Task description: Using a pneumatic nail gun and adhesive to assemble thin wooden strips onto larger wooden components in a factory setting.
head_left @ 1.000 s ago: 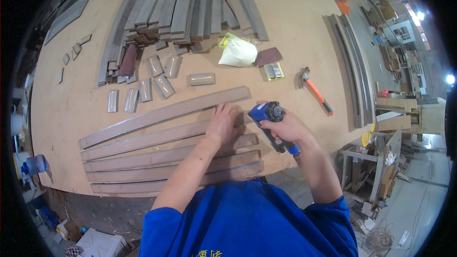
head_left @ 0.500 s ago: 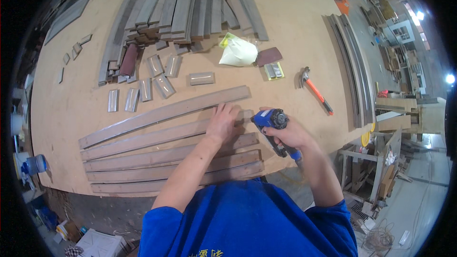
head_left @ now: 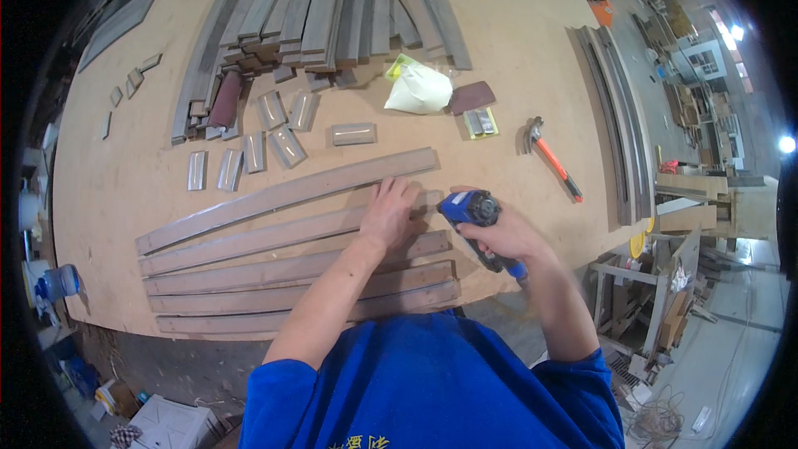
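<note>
My right hand [head_left: 509, 237] is closed around the handle of a blue and black nail gun [head_left: 472, 207]. The gun's nose meets the right end of a long wooden slat [head_left: 249, 241], second from the far side in a fanned row. On that same slat, a little left of the nose, my left hand [head_left: 391, 212] grips the wood with its fingers over the far edge; the thumb is hidden. Another slat [head_left: 291, 197] lies just beyond my fingertips, and several more slats [head_left: 216, 283] lie nearer my body, partly under my left forearm.
Several short grey blocks [head_left: 353, 134] lie beyond the slats, before a large stack of grey boards [head_left: 320, 25]. A white bag [head_left: 418, 87], sandpaper [head_left: 472, 98] and a hammer [head_left: 553, 162] with an orange handle are to the right. Long boards [head_left: 611, 116] line the table's right edge.
The nail gun has shifted very slightly at the slat's end. My left hand keeps its place on the slat, and the things on the table lie as before.
</note>
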